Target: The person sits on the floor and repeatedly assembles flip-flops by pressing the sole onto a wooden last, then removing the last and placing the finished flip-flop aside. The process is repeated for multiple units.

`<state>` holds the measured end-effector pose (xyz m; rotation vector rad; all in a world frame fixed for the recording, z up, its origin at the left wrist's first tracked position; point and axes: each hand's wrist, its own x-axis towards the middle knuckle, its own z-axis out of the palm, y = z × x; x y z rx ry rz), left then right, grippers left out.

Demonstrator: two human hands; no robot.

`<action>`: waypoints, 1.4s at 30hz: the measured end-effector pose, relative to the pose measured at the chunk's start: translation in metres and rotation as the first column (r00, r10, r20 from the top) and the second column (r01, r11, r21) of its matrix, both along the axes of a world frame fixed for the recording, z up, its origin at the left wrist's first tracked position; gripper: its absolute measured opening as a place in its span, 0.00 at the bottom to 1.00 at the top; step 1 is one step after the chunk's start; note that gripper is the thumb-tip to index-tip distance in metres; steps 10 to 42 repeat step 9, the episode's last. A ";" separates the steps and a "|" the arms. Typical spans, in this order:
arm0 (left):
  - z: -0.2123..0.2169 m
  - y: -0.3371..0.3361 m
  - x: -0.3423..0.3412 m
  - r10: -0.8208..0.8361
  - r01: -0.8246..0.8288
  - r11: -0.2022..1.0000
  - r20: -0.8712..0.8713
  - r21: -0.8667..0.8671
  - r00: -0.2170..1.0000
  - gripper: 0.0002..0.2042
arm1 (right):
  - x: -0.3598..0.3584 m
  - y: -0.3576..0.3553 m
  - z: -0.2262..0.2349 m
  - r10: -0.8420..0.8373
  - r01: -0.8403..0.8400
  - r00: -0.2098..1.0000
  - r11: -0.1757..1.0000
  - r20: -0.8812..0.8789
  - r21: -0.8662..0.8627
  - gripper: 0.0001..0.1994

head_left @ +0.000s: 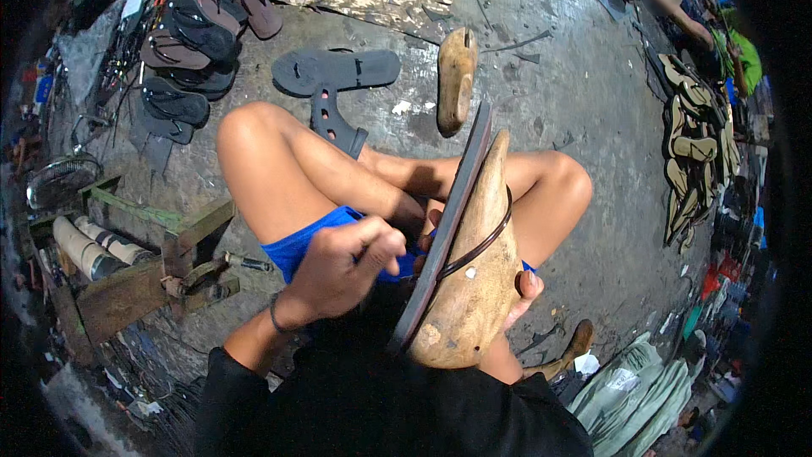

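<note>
A pale wooden shoe last (474, 313) stands tilted over my lap, its narrow toe pointing up and away. Along its left side lies the dark sandal sole (451, 220), seen edge-on, with a thin reddish line in its edge. A glossy brown strap (486, 241) runs across the last. My right hand (526, 294) grips the last from the right and below; its thumb side shows, and fingertips appear past the sole's left edge. Left of the sole, apart from it, my left hand (342, 267) is closed with fingers curled and thumb pressed in; anything inside is hidden.
Beyond my crossed legs lie another wooden last (457, 80) and a grey sandal (337, 70). Flip-flops (194, 30) pile at far left; tan sandals (689, 148) line the right. A wooden frame (135, 279) stands at left, green cloth (639, 389) near right. Another person (740, 59) sits far right.
</note>
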<state>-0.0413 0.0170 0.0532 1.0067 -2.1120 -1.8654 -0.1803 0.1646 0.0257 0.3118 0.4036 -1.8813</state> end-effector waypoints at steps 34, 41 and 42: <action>-0.027 0.061 0.004 -0.010 0.056 0.931 -0.128 0.362 0.992 0.13 | 0.005 0.029 0.026 -0.049 0.062 0.997 0.971 -0.060 0.233 0.44; -0.027 0.061 0.004 -0.010 0.056 0.931 -0.128 0.362 0.992 0.13 | 0.005 0.029 0.026 -0.049 0.062 0.997 0.971 -0.060 0.233 0.44; -0.027 0.061 0.004 -0.010 0.056 0.931 -0.128 0.362 0.992 0.13 | 0.005 0.029 0.026 -0.049 0.062 0.997 0.971 -0.060 0.233 0.44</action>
